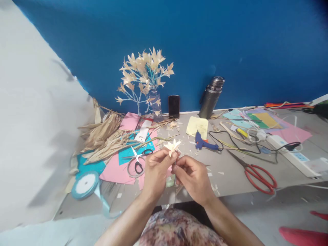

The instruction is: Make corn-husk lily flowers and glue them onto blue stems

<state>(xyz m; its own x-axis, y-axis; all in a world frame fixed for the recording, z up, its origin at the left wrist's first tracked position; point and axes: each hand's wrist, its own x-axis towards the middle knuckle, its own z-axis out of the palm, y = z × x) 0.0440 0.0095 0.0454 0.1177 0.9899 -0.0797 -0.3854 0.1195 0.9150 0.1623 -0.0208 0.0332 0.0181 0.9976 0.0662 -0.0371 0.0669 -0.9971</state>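
Between my hands, above the front of the table, is a small cream flower (172, 147) with pointed petals, facing up. My left hand (157, 167) pinches it at the base with thumb and fingers. Just below, the fingers of my right hand (192, 176) are closed around the lower part of the flower, where its stem would be; the fingers mostly hide that part. Black-handled scissors (138, 160) lie partly open to the left of my hands, by a grey ring of wire. A blue glue gun (205, 142) rests to the right, beyond my right hand.
Dried husks (105, 136) and a blue ribbon roll (85, 184) lie left, over pink and blue sheets. At the back stand a bottle of similar flowers (146, 68), a phone (174, 106) and a thermos (212, 97). Red-handled scissors (260, 177) and a power strip (292, 153) are right.
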